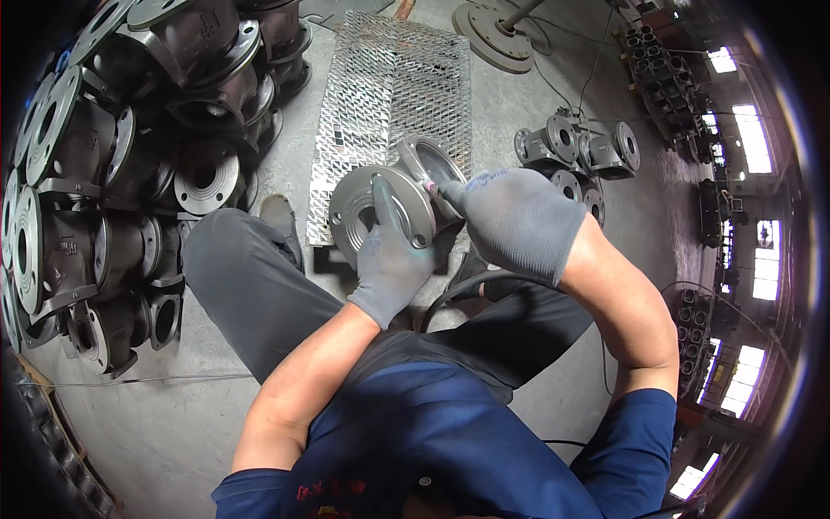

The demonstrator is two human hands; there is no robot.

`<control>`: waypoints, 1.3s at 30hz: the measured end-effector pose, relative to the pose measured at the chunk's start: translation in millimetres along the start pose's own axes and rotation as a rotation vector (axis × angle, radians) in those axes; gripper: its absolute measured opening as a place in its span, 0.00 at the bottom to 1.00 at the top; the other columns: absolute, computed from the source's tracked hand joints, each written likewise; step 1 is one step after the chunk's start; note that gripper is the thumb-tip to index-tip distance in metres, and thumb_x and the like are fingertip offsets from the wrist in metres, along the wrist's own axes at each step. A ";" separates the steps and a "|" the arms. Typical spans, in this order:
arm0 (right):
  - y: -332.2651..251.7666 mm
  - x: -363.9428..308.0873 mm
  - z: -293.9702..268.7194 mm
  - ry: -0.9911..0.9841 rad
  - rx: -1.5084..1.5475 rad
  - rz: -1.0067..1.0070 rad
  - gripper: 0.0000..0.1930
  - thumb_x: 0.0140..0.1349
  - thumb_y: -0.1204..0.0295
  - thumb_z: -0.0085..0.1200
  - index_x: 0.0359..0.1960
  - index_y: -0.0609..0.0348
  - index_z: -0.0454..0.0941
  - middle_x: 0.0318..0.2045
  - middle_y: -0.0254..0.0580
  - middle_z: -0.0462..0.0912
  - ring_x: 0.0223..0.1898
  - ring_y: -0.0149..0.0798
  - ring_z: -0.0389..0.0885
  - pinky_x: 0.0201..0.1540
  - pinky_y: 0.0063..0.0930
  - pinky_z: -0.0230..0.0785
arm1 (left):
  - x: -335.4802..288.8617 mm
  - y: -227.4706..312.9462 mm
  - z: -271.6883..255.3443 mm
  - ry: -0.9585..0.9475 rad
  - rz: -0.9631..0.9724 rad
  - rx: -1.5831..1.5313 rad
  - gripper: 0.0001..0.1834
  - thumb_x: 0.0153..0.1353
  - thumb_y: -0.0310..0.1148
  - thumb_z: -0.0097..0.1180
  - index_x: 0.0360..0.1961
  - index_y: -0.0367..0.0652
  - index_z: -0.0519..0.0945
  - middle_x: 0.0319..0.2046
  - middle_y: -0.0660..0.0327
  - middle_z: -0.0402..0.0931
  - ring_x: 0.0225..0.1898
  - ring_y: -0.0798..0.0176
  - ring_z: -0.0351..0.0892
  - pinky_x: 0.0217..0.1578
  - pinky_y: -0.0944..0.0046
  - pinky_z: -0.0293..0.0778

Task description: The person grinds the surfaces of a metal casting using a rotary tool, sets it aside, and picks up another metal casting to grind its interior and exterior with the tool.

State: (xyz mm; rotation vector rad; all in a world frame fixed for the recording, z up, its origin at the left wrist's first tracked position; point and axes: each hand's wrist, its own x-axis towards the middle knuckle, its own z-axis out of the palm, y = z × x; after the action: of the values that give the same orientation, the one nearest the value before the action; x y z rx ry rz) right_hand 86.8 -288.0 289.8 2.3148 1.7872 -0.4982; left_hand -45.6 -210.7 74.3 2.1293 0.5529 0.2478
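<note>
A grey cast-metal valve body (pixel 373 186) with round flanges rests on a metal mesh platform (pixel 354 104) in front of me. My left hand (pixel 393 259), in a grey glove, grips its near flange, with a finger stretched up across the flange face. In my gloved right hand (pixel 523 216) is a die grinder (pixel 439 189), mostly hidden by the glove. Its small pinkish tip is at the rim of the valve body's open upper port. A black hose (pixel 458 290) curves below my right hand toward my lap.
Many similar castings (pixel 86 225) are stacked high on the left. Several more castings (pixel 575 147) stand on the floor at right, with further stacks (pixel 666 78) behind. A round metal base with a pole (pixel 497 39) stands beyond the platform. Cables (pixel 540 78) cross the floor.
</note>
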 end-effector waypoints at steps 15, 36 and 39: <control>13.1 5.0 9.0 -0.071 0.187 0.239 0.24 0.67 0.75 0.61 0.66 0.54 0.82 0.43 0.58 0.91 0.47 0.60 0.91 0.52 0.51 0.83 | 3.6 27.9 -35.7 -0.049 -0.154 -0.288 0.72 0.54 0.47 0.82 0.83 0.20 0.45 0.58 0.28 0.83 0.57 0.34 0.88 0.59 0.47 0.83; 61.4 -66.1 240.2 0.500 1.718 0.746 0.24 0.81 0.67 0.56 0.72 0.68 0.74 0.37 0.36 0.83 0.30 0.24 0.78 0.34 0.21 0.75 | 52.7 26.1 -18.1 -0.082 0.090 -0.210 0.74 0.48 0.38 0.84 0.88 0.29 0.45 0.83 0.38 0.57 0.82 0.48 0.61 0.80 0.52 0.59; 69.1 -62.4 259.7 0.577 1.669 0.707 0.23 0.81 0.69 0.56 0.72 0.67 0.74 0.38 0.35 0.83 0.30 0.24 0.79 0.35 0.21 0.76 | 54.9 35.9 -3.8 -0.110 0.196 0.002 0.75 0.47 0.38 0.84 0.88 0.30 0.44 0.86 0.35 0.48 0.89 0.39 0.44 0.86 0.48 0.45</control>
State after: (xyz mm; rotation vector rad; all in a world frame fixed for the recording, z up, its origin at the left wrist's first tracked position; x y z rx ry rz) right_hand 99.0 -450.0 66.9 4.0909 0.0846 -1.7073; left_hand 11.9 -199.9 104.3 2.1861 0.2803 0.2370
